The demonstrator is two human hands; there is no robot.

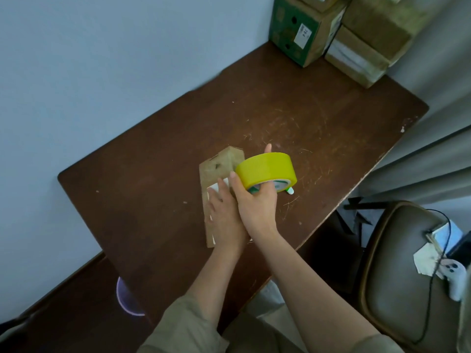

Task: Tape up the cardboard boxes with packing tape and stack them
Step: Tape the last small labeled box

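A small brown cardboard box (219, 166) lies on the dark wooden table (153, 174) near its front edge. My left hand (224, 220) rests flat on the box's near part, fingers straight, beside a white label. My right hand (254, 200) grips a roll of yellow packing tape (266, 171), fingers through its core, holding it just right of and above the box. A stack of cardboard boxes (356, 49) stands at the table's far right corner, one of them green-printed (293, 29).
A grey-blue wall runs along the table's left and far side. A curtain (433, 154) hangs to the right. A brown chair (397, 276) at lower right carries papers, a cable and a white controller (453, 278). A small white-green item (290, 191) lies under the tape roll.
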